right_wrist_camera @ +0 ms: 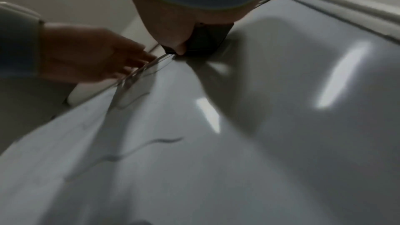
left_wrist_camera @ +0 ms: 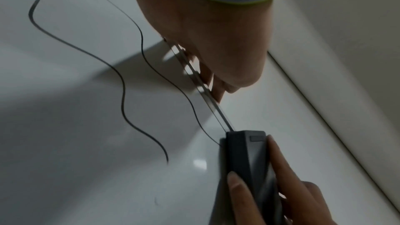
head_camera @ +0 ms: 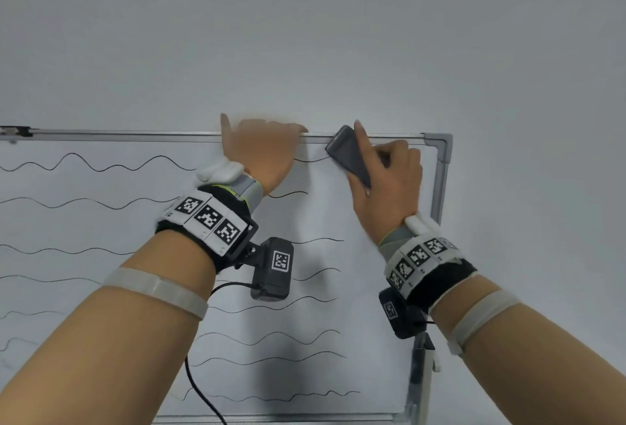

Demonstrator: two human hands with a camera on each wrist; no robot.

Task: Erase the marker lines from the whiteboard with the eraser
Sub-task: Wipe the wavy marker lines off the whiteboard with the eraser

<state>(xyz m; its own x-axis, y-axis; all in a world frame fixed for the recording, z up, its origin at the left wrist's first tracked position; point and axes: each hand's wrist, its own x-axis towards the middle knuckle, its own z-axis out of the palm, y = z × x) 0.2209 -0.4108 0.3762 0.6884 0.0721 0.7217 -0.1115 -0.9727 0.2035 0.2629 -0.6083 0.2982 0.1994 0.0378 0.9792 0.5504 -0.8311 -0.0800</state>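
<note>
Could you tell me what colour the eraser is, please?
Dark grey; the eraser in the right hand shows best in the head view.

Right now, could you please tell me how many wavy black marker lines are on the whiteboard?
8 wavy black marker lines, stacked from top to bottom of the aluminium-framed whiteboard; forearms hide parts, perhaps more.

Layout, top edge of whiteboard (head_camera: 355, 248)
Left hand (head_camera: 262, 150) on top frame; eraser (head_camera: 349, 155) just right of it, on board surface, near top-right corner, marker lines (head_camera: 101, 202) to left

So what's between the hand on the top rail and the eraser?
Only a short bare bit of top frame and the tail of one wavy marker line, seen from the head view, separates left hand and eraser.
</note>
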